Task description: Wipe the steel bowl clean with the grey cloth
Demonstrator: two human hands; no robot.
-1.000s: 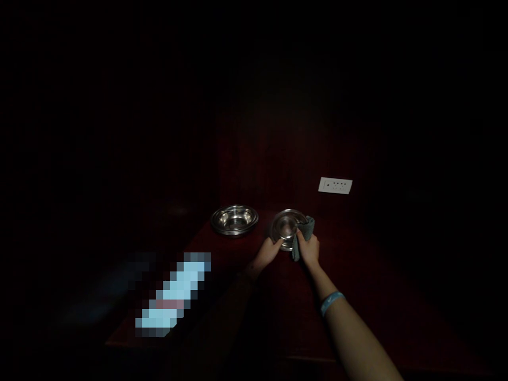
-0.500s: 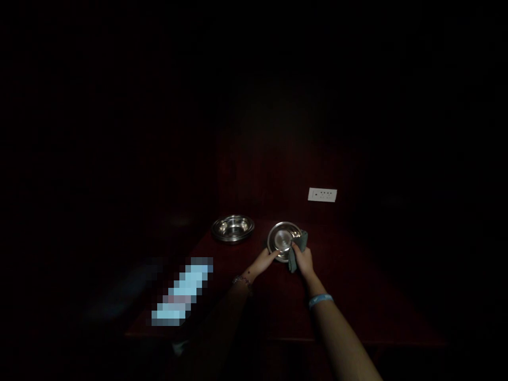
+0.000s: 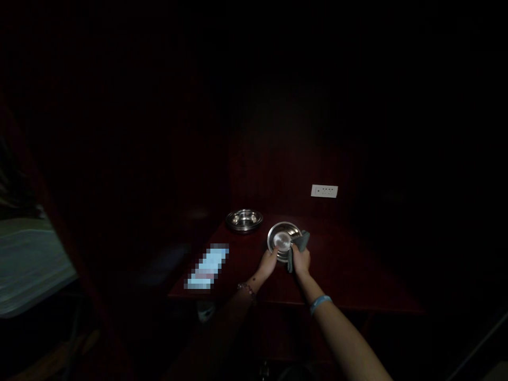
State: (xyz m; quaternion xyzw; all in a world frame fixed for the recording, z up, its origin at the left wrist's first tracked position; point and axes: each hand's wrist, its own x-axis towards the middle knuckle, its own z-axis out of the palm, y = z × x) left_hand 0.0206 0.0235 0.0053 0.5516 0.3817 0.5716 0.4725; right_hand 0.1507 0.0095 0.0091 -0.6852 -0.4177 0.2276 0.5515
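Note:
A shiny metal bowl (image 3: 282, 242) is held up over the dark red table, tilted so that its inside faces me. My left hand (image 3: 269, 262) grips its lower left rim, thumb on the inside. On the right side, my right hand (image 3: 301, 260) is closed around a grey-green cloth (image 3: 300, 241), which it presses against the bowl's rim and inner wall. Further back on the left lie stacked metal bowls (image 3: 244, 220), apart from both hands.
The dark red table (image 3: 337, 270) meets a wall carrying a white socket panel (image 3: 324, 191). A bright pixelated rectangle (image 3: 208, 267) lies at the table's left side. Far left, beyond a dark upright edge, is a pale flat surface (image 3: 35, 264). Much of the surroundings is dark.
The view has shifted, so the table, stacked bowls and bright rectangle appear farther right and higher, and the pale surface has come in at left. Both hands keep hold of the bowl and cloth.

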